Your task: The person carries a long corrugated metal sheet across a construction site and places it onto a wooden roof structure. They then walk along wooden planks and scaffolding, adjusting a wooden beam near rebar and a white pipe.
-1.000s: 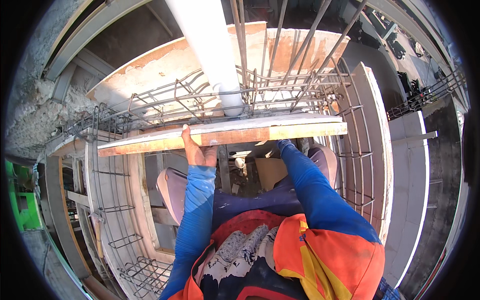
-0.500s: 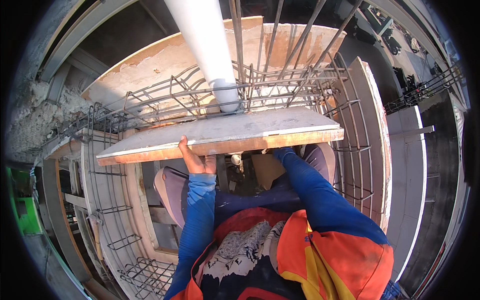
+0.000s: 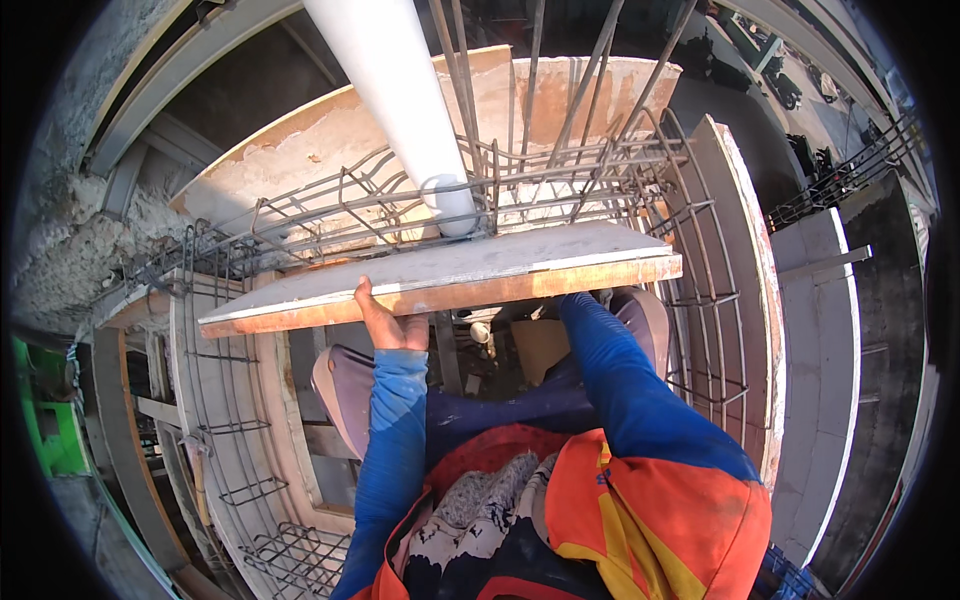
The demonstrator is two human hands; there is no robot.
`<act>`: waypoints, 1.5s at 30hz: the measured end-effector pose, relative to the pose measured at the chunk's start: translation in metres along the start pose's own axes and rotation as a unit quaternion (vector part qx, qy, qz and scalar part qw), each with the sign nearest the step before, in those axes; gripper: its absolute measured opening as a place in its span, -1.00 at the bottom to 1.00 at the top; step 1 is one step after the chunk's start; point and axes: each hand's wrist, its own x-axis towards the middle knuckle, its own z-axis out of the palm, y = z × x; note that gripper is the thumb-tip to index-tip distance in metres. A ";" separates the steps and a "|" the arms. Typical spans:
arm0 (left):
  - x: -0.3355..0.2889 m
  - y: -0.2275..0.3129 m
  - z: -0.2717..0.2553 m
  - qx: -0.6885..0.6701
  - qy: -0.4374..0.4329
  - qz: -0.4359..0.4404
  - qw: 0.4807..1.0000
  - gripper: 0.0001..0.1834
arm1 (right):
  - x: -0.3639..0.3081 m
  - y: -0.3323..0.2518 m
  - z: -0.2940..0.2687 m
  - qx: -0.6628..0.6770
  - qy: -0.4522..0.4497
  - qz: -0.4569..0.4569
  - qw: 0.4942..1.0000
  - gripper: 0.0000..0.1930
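Observation:
A long formwork panel (image 3: pixel 450 266), grey-white on its face with a bare timber edge toward me, lies across in front of my knees, inside a rebar cage (image 3: pixel 330 215). My left hand (image 3: pixel 392 325) grips its near edge left of the middle, thumb up against the timber and fingers bent underneath. My right arm, in a blue sleeve (image 3: pixel 620 365), reaches beneath the panel right of the middle. The panel hides my right hand, so its fingers do not show. Just behind the panel, a white pipe (image 3: pixel 405 100) rises at a slant.
Formwork boards stand around the cage: a curved one (image 3: pixel 310 150) behind and a tall one (image 3: pixel 745 270) at the right. Upright rebar rods (image 3: pixel 535 90) rise behind the pipe. A hammer (image 3: pixel 198 470) hangs on the left. Below the panel lie a small white round object (image 3: pixel 480 331) and a brown board (image 3: pixel 538 348).
My right forearm has gone farther under the panel, and its cuff is now hidden. My left hand keeps its grip. The panel's place looks almost the same, with a slight shift of the whole view.

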 end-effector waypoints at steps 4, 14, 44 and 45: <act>0.000 0.000 0.003 0.010 0.018 0.002 1.000 -0.25 | 0.000 0.002 0.006 -0.001 -0.001 -0.004 1.000 -0.53; 0.022 0.016 0.040 0.025 0.028 -0.018 0.999 -0.19 | 0.006 0.010 0.040 0.015 0.017 0.050 0.999 -0.52; 0.046 0.027 0.049 0.021 0.023 -0.040 0.999 0.02 | -0.038 -0.062 -0.001 0.505 -0.012 0.182 0.844 -0.54; 0.046 0.030 0.045 0.018 0.021 -0.034 0.999 0.03 | -0.038 -0.077 -0.004 0.579 -0.046 0.242 0.778 -0.52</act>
